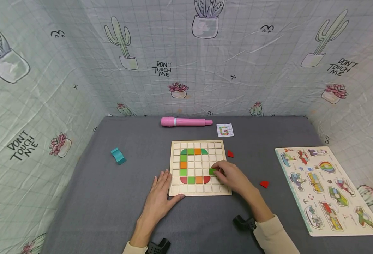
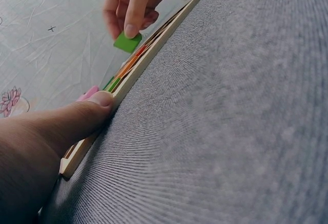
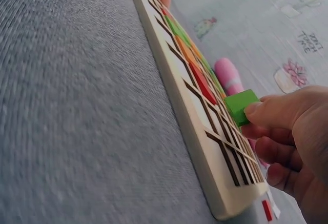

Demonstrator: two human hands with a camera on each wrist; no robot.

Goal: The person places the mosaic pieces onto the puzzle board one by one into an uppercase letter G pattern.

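Note:
Between thumb and fingers, my right hand (image 1: 230, 173) pinches a green square tile (image 3: 241, 106), held just above the grid board near its right side. The wooden grid board (image 1: 200, 194) carries green, orange and red tiles along a top row, a left column and a bottom row, with rounded pieces at the corners. My left hand (image 1: 160, 192) lies with straight fingers at the board's lower left corner. Its thumb (image 2: 100, 101) rests on the near edge of the board in the left wrist view.
A small pattern card (image 1: 225, 130) and a pink marker-shaped stick (image 1: 187, 122) lie behind the board. Red rounded pieces (image 1: 264, 184) sit to its right, one of them close to the edge. A picture puzzle board (image 1: 329, 190) is at far right, a teal wavy block (image 1: 118, 156) at left.

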